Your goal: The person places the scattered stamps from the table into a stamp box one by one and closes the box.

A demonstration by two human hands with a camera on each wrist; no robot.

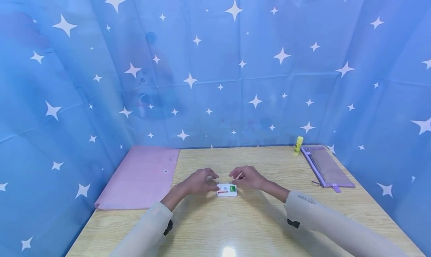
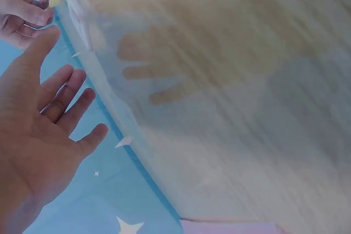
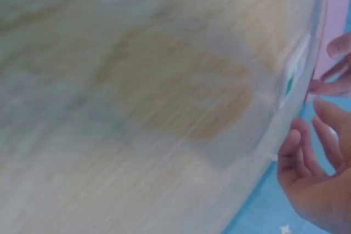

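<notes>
A small flat white packet (image 1: 226, 192) with red print and a green patch lies on the wooden table (image 1: 215, 227), between both hands. My left hand (image 1: 200, 181) is at its left end, thumb reaching the packet's edge in the head view. The left wrist view shows that hand (image 2: 41, 130) with fingers loosely spread and nothing in them. At the packet's right end is my right hand (image 1: 250, 178), its fingertips close by; whether they touch cannot be told. In the right wrist view its fingers (image 3: 290, 157) are loosely bent and hold nothing; the packet (image 3: 295, 72) appears edge-on.
A pink folder (image 1: 141, 178) lies flat at the left. Toward the back right a yellow glue stick (image 1: 298, 144) stands beside a purple zip pouch (image 1: 331, 167). Behind and along the sides hangs a blue curtain (image 1: 215, 62) with white stars.
</notes>
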